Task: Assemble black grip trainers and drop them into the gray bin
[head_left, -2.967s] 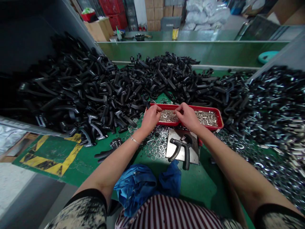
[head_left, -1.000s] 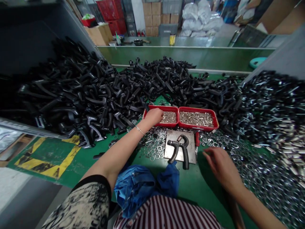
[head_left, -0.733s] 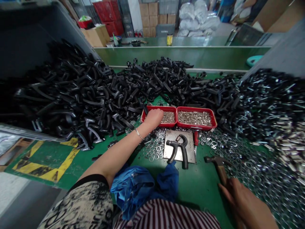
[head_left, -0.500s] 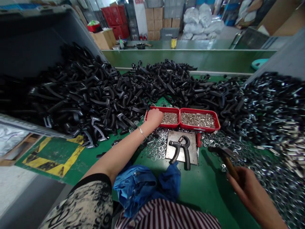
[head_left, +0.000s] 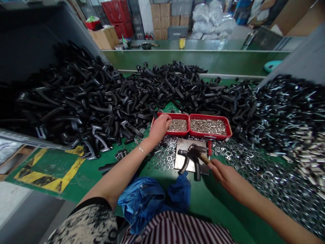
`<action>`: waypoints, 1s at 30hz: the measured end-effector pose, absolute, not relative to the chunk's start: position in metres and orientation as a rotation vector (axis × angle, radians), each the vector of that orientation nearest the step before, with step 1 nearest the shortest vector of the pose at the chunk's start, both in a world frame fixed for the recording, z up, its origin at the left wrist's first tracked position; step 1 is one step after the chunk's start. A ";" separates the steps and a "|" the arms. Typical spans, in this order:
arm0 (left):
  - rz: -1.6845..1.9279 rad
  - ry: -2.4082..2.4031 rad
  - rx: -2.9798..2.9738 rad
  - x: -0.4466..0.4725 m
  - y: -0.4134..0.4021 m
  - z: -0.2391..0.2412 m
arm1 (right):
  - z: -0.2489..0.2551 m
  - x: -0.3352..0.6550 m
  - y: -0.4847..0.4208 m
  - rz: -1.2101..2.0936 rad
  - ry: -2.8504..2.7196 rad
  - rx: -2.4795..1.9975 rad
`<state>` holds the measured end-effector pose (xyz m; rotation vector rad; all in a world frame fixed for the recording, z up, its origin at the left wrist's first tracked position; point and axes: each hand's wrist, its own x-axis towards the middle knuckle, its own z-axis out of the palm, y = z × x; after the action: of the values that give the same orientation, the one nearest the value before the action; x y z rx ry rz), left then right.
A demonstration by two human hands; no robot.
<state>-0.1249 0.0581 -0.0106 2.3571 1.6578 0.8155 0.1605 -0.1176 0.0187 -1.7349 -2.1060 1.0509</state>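
Observation:
My right hand (head_left: 220, 172) is closed around the wooden handle of a hammer (head_left: 204, 158). The hammer's dark head hangs over the top of a black hand gripper (head_left: 183, 164), partly covering it. I cannot tell whether they touch. Beneath the hand gripper lies a square metal plate (head_left: 179, 145). Over the left end of the left red tray (head_left: 188, 126), which holds small metal pins, my left hand (head_left: 160, 128) has its fingers bent together. Whatever is between its fingertips, if anything, is hidden.
A second red tray (head_left: 230, 130) holds longer pins. Black handles (head_left: 137, 91) are heaped behind and spill from a grey bin (head_left: 83, 30) at left. Metal rings (head_left: 166, 157) surround the plate; silver sleeves (head_left: 308, 145) lie right. Blue cloth (head_left: 142, 196) is at the front edge.
My right hand has brought the hammer left, from beside the plate to over the hand gripper. My left hand stays at the left tray, its wrist slightly turned. The view has shifted a little.

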 end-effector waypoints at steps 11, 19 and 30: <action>0.876 1.143 1.894 -0.082 -0.005 -0.017 | -0.006 0.171 -0.111 1.358 -1.789 -1.784; 0.680 1.212 2.097 -0.047 0.007 -0.039 | -0.006 0.172 -0.133 1.457 -1.173 -1.634; 0.488 1.261 2.490 -0.041 0.007 -0.051 | -0.026 0.173 -0.129 1.444 -1.161 -1.553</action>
<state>-0.0406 0.0072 -0.0506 2.4897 1.2607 0.4876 0.1733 -0.1291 -0.0263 -1.5528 -1.1610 1.4444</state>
